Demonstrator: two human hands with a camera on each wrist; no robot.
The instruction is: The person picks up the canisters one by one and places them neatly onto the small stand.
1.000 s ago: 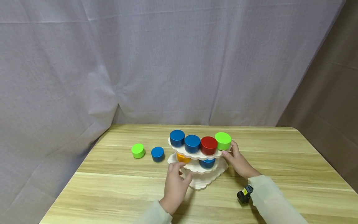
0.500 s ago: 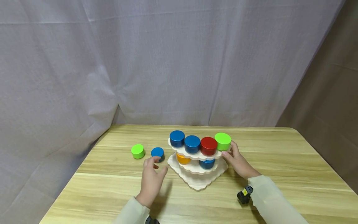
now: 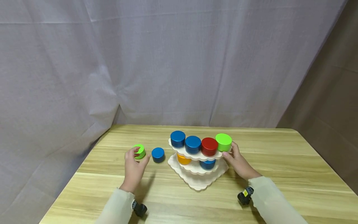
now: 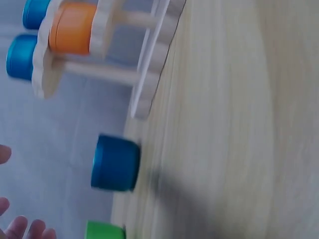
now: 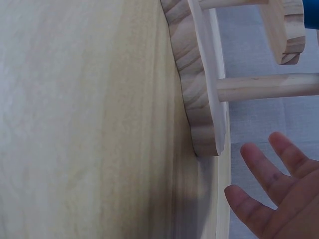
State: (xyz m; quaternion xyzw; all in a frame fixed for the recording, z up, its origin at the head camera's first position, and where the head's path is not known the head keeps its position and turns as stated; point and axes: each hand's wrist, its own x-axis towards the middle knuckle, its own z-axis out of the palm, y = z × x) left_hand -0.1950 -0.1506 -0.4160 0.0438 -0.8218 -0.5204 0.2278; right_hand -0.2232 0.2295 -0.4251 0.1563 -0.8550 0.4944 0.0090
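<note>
In the head view my left hand (image 3: 134,168) is over a light green cylinder (image 3: 140,151) on the table, its thumb and fingers apart. The left wrist view shows the fingertips away from the green cylinder (image 4: 104,230). A blue cylinder (image 3: 158,155) stands just right of that hand. My right hand (image 3: 241,162) holds the right end of the top tier of a wooden tiered stand (image 3: 197,183), thumb in front. Its other fingers (image 5: 269,174) extend loosely in the right wrist view. Along the top tier sit two blue cylinders, a red cylinder (image 3: 209,147) and a green one (image 3: 223,142).
An orange cylinder (image 3: 184,159) and a blue one (image 3: 207,164) stand on the middle tier. Wooden posts (image 5: 269,87) join the tiers. Grey curtain (image 3: 167,62) hangs behind the wood-grain table (image 3: 279,155). A small black camera (image 3: 244,196) sits at each wrist.
My left hand has moved left, away from the front of the stand, past the loose blue cylinder to the green one. The right hand keeps its place at the top tier.
</note>
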